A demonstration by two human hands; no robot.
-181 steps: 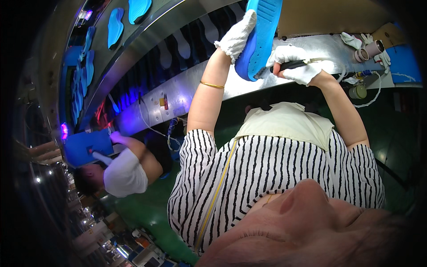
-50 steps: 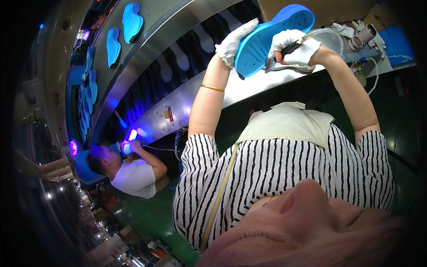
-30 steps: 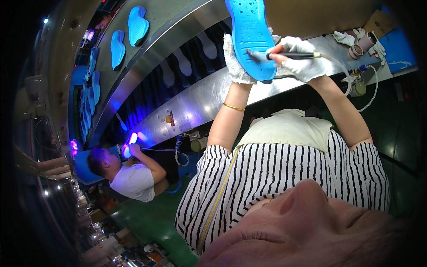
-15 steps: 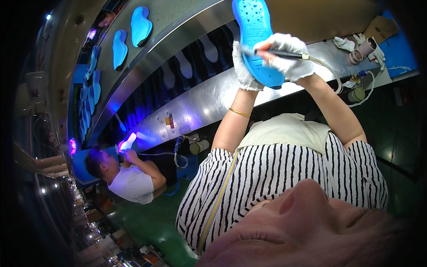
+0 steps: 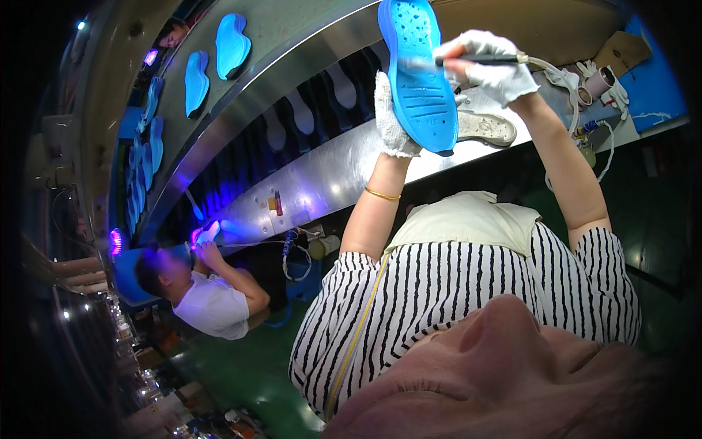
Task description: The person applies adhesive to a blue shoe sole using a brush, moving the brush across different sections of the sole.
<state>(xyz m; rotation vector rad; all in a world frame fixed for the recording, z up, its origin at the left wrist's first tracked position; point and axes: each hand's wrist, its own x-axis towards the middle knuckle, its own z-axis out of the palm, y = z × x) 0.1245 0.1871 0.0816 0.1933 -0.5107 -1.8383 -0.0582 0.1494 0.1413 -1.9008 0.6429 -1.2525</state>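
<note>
My left hand (image 5: 392, 124), in a white glove, grips the left edge of a blue shoe sole (image 5: 425, 121). The sole is tilted up above the metal bench, its wet-looking, glossy surface showing holes and slots. In my gloved right hand (image 5: 497, 72) is a dark-handled brush (image 5: 479, 59) with a pale hose at its rear end. Blurred bristles lie over the middle of the sole; whether they touch it I cannot tell. Under the hands, a greyish-white sole (image 5: 497, 130) rests on the bench (image 5: 322, 164), partly hidden by the blue one.
Blue soles (image 5: 232, 45) lie on a conveyor belt (image 5: 281, 25) at the far left. A rack beneath it holds pale and dark soles (image 5: 300, 112). At right are a cup (image 5: 601, 79), gloves (image 5: 618, 99) and a cardboard box (image 5: 621, 53). A co-worker (image 5: 212, 300) sits further left.
My right hand and the brush have moved right and slightly up. The blue sole has shifted a little left and turned, and the greyish-white sole beneath now shows.
</note>
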